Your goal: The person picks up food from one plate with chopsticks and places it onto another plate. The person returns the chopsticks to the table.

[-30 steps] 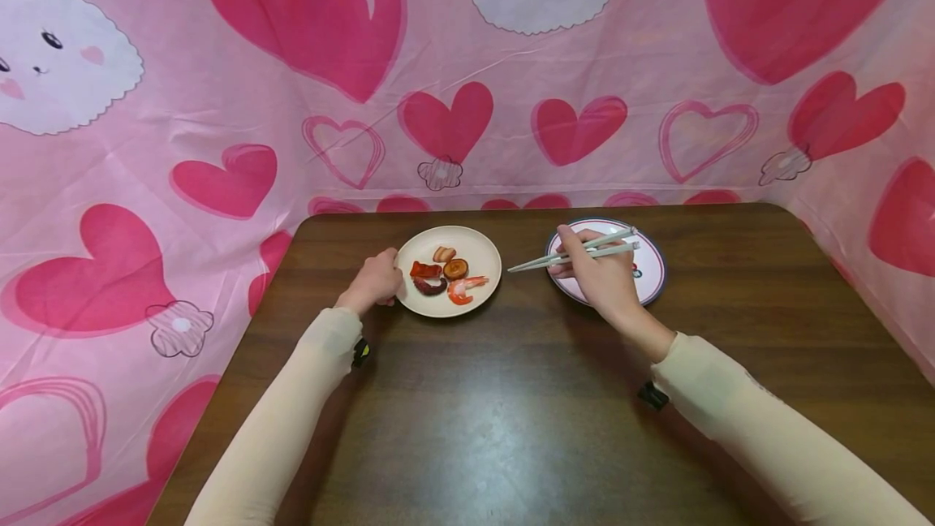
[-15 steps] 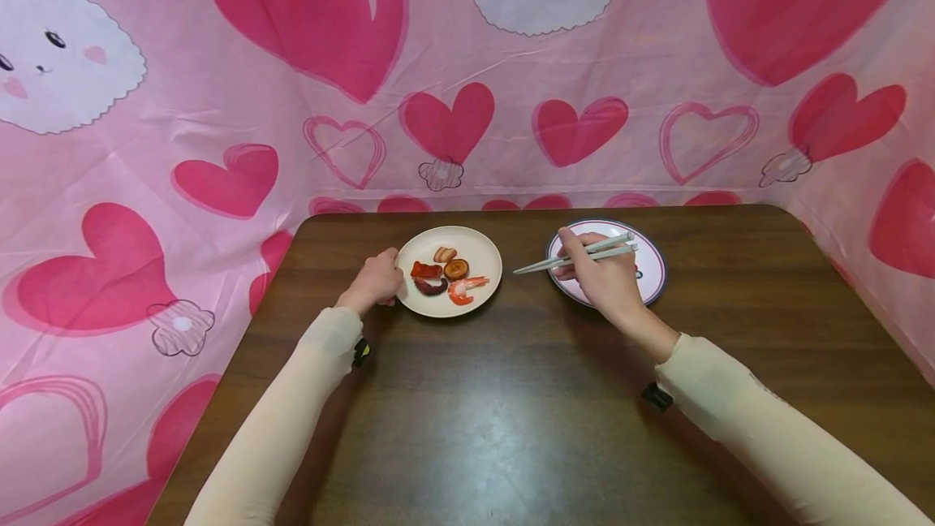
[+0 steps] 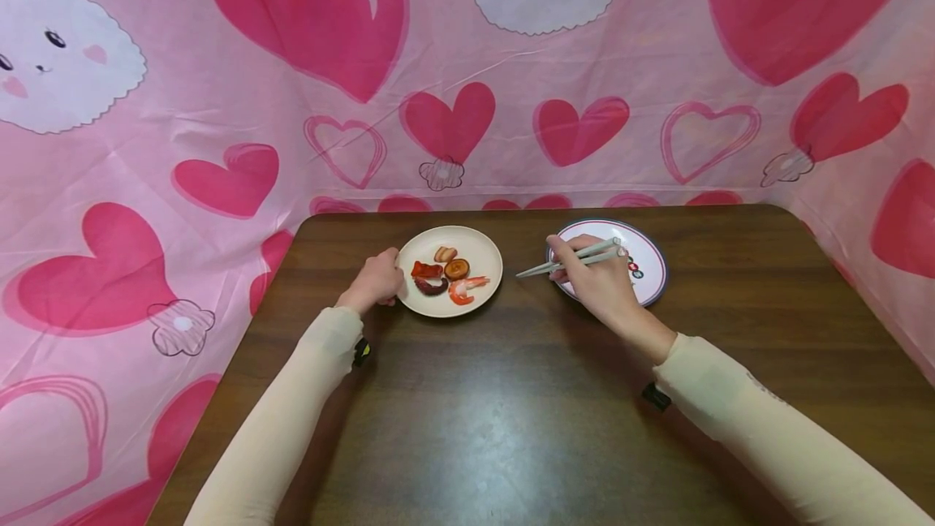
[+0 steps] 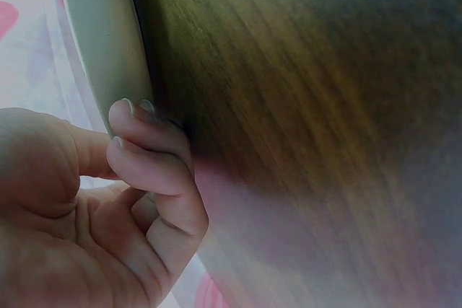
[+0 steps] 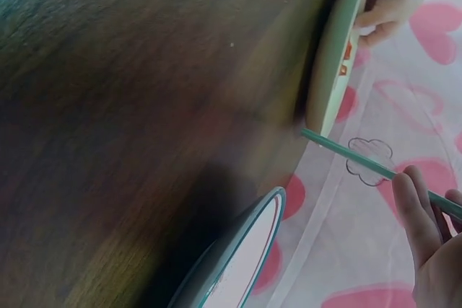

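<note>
My left hand [image 3: 374, 280] pinches the left rim of a cream plate [image 3: 480, 254], its fingers curled at the edge in the left wrist view. On that plate lie a shrimp [image 3: 463, 291], a round brown mushroom-like slice [image 3: 456, 269], a dark curled tentacle-like piece [image 3: 431, 287], a red chunk [image 3: 426, 269] and a small tan piece [image 3: 445, 254]. My right hand [image 3: 601, 282] holds pale green chopsticks [image 3: 536, 269] above a white plate [image 3: 646, 270] with a blue rim. Their tips are together, left of that plate, with nothing between them.
Both plates stand near the back of a brown wooden table [image 3: 453, 420]. Small coloured marks [image 3: 633, 268] show on the white plate, partly behind my right hand. A pink cloth [image 3: 511, 63] with hearts hangs behind the table and along its sides.
The chopsticks' tips have shifted slightly right and toward me, and their back ends have come left. More of the white plate shows. My left hand and the cream plate stay put.
</note>
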Motion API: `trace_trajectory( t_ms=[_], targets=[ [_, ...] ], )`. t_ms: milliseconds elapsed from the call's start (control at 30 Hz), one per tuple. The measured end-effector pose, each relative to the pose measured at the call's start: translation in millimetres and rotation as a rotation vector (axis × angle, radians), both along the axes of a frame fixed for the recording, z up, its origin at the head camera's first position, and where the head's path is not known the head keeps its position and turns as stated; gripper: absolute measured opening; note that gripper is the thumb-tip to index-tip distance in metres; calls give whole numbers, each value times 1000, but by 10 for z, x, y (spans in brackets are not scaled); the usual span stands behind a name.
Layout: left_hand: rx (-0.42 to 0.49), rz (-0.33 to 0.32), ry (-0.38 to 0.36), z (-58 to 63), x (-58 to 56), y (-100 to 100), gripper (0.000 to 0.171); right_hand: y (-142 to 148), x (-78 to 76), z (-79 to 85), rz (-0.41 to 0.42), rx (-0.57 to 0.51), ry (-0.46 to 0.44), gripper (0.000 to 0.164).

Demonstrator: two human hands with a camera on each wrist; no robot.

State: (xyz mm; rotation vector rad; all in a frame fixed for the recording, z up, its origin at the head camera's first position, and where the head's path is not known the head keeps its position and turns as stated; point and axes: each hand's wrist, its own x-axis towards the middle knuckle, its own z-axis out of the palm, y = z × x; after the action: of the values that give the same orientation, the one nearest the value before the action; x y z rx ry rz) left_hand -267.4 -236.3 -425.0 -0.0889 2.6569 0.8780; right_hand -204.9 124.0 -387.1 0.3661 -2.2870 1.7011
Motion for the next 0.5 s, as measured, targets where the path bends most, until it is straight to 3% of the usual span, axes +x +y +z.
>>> trace_trajectory(
  t_ms=[133, 400, 500],
  targets=[
    [1, 6, 7, 1, 2, 1, 34, -29, 20, -35, 14, 93, 106, 37],
    [2, 8, 2, -2, 7, 2, 37, -65, 44, -106, 73, 297, 429, 19],
    [2, 8, 7, 3, 12, 6, 37, -72, 53, -126, 115, 355, 508, 11]
  ],
)
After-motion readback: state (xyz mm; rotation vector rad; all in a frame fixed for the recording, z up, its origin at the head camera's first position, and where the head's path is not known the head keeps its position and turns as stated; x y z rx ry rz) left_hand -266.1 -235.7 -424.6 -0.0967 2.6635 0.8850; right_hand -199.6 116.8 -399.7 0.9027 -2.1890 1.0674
